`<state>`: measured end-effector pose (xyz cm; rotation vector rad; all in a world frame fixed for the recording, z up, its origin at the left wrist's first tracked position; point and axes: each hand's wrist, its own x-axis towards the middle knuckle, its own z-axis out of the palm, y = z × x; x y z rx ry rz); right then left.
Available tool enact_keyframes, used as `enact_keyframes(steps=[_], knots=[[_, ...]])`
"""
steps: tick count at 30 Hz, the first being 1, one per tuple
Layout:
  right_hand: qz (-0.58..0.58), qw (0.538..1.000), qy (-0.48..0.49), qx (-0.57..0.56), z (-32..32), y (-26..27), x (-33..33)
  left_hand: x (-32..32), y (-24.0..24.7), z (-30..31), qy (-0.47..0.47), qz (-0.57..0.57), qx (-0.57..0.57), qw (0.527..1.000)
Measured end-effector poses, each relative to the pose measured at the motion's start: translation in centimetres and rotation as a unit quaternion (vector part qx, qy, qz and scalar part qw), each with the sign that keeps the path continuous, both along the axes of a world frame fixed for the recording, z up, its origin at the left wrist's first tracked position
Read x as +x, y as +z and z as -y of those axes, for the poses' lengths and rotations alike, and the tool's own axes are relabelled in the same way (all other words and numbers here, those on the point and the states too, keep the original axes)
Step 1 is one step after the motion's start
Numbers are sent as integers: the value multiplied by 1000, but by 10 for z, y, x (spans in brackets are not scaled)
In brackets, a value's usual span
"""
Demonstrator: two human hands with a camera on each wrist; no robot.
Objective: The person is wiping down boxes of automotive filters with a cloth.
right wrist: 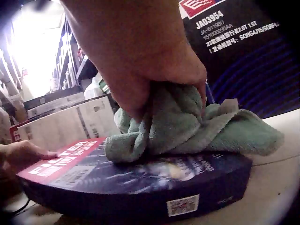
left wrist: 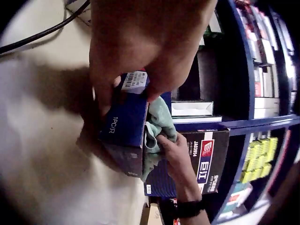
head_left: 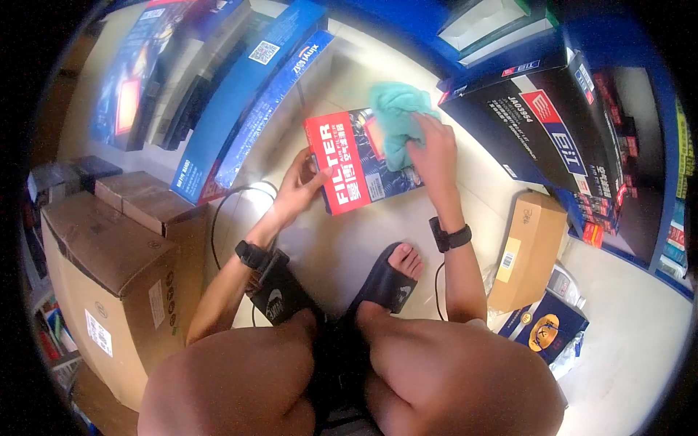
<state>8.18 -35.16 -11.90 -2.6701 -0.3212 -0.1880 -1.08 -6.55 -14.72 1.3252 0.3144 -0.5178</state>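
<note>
A flat red and blue air filter box (head_left: 339,164) is held over the tiled floor between the person's feet and the shelves. The left hand (head_left: 297,187) grips it by its red end, thumb on the printed top. In the left wrist view, that hand covers part of the box's blue side (left wrist: 126,115). A green cloth (head_left: 396,120) lies bunched on the far right part of the box top. The right hand (head_left: 435,156) grips the cloth from above, against the printed surface. In the right wrist view, the folds of the cloth (right wrist: 173,126) spread past the box edge.
Tall blue boxes (head_left: 247,109) lean at the upper left. Brown cartons (head_left: 109,269) stand to the left. A large black box (head_left: 523,116) is at the right, by blue shelves. A small brown carton (head_left: 529,247) lies near the right forearm. A black cable (head_left: 214,225) crosses the floor.
</note>
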Motion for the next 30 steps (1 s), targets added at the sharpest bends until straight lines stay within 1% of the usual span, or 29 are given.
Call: enact_keyframes(steps=[1, 2, 3, 5, 6, 7, 8, 9, 11, 12, 14, 15, 17, 18, 20, 22, 23, 25, 29, 30], knots=[[-11, 1000, -26, 3, 2, 1, 3, 1, 3, 0, -14, -3, 8, 1000], [-2, 1000, -5, 2, 4, 1, 2, 1, 6, 1, -15, -3, 8, 1000], [-2, 1000, -5, 2, -1, 7, 1, 0, 11, 5, 1, -10, 5, 1000], [-38, 996, 54, -59, -21, 14, -7, -4, 12, 8, 14, -17, 5, 1000], [-34, 996, 59, -57, -32, 15, -9, -3, 5, 10, 25, 15, -7, 1000], [-20, 994, 103, -35, -42, 16, -14, -1, 0, 11, 31, 46, -20, 998], [-9, 989, 143, -16, -49, 17, -24, 0, -4, 12, 43, 50, -51, 996], [-9, 989, 143, -19, -59, 19, -30, 1, -15, 11, 43, 51, -53, 996], [21, 969, 239, 59, -76, 25, -41, -4, -41, 3, -37, 92, 40, 994], [25, 969, 239, 59, -80, 28, -41, -3, -44, 2, -38, 96, 40, 994], [-13, 969, 236, 66, -83, 34, -43, -10, -48, 3, -38, 202, 104, 973], [-12, 970, 233, 65, -81, 34, -43, -9, -42, 5, -42, 204, 103, 973], [-53, 983, 173, 41, -74, 34, -39, -8, -30, 8, -39, 92, 39, 994], [-53, 983, 172, 40, -67, 30, -36, -9, -19, 9, -40, 92, 39, 994], [8, 995, 100, -13, -43, 15, -28, -12, 5, 12, -6, 53, -18, 998], [-14, 999, 31, -43, -15, 9, -18, -13, 5, 9, -13, 65, -9, 998], [-14, 999, 32, -41, -3, 7, -12, -13, 5, 8, -21, 78, 1, 997], [-48, 995, -56, -62, 16, 8, -8, -12, 11, 8, -26, 81, 8, 996], [-42, 996, -52, -56, 27, 6, -6, -3, 25, 14, -20, 96, 9, 995], [-30, 998, -20, -55, 22, 10, -8, 0, 25, 13, -35, 111, 31, 993]])
